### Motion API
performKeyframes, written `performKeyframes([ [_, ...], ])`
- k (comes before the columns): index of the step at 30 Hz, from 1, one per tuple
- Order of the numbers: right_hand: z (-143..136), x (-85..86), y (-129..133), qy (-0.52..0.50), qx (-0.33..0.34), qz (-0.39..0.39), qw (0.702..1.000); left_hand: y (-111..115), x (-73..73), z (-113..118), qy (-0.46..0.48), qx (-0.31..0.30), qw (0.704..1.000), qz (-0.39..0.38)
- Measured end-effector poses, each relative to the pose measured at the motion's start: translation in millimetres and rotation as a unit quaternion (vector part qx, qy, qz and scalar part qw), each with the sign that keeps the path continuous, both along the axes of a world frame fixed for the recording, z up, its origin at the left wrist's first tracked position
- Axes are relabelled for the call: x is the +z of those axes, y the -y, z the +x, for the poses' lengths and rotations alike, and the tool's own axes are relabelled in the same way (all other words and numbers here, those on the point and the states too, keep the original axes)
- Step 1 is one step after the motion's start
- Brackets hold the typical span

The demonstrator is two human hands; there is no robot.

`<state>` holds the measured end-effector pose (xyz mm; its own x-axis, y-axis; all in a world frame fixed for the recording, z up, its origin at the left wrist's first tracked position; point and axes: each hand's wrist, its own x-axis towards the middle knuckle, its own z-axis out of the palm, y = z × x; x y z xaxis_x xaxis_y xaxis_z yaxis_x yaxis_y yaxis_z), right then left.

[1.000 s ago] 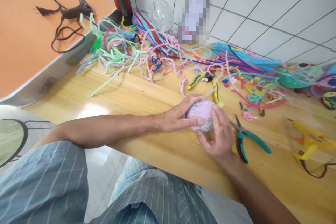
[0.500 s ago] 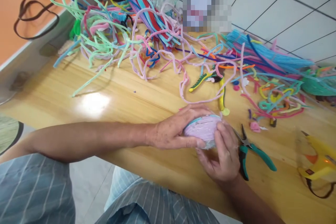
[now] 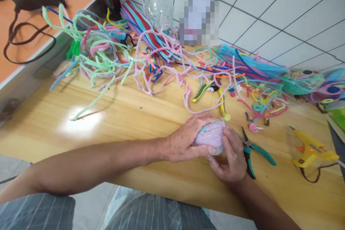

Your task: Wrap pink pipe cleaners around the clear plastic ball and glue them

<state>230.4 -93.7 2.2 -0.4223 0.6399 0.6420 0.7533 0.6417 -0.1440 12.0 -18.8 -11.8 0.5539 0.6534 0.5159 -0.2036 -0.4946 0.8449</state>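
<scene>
Okay, lilac wrapped ball [image 3: 208, 138] is between both hands, near the front edge of the counter [image 3: 161, 122]; can't tell if it touches the wood. Left hand [image 3: 183, 140]: grip wrapped on the ball's left side, fingers over the top, thumb along the near face, probably to steady it. Right hand [image 3: 232, 156]: grip narrow, fingers against the ball's right side, thumb low, likely so it can't slip or roll. Teal-handled pliers [image 3: 248, 146] lie splayed just beside the right hand, seemingly for easy reach. Yellow glue gun [image 3: 309, 152] lies farther right, maybe to keep its nozzle off the fingers. Yellow-handled tool [image 3: 201, 91] sits beyond the ball among loose stems. Pipe cleaners [image 3: 148, 32] heap along the wall [image 3: 269, 0], presumably out of the arms' way
</scene>
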Motion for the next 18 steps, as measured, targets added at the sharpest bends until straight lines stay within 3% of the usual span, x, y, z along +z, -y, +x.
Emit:
performKeyframes([
  [18, -6.2, -1.3, -1.3, -0.054, 0.015, -0.009, 0.998, -1.5, 4.7, -9.7, -0.070, -0.019, 0.997, -0.014],
])
